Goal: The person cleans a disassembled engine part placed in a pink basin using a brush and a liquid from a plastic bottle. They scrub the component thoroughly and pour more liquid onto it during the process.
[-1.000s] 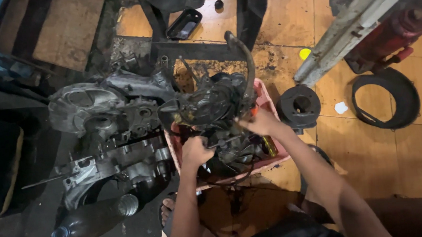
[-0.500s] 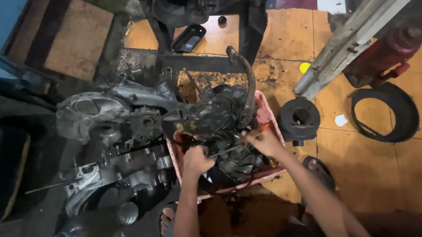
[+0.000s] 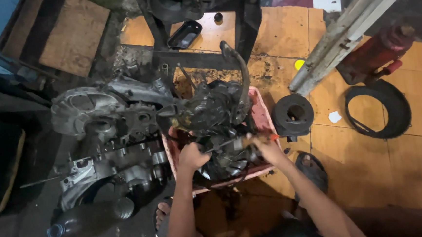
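Both hands closed: left hand on the grimy engine part, right hand around a half-hidden screwdriver

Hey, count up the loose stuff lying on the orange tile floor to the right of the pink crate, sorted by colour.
Black: 2, the round pulley-like part and the rubber ring
Red: 1, the bottle jack
Yellow: 1, a small cap
White: 1, a paper scrap
Total: 5

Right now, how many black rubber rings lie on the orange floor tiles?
2. A thick small ring lies just right of the pink tray; a thin large ring lies further right, below the red jack. Others may be hidden.
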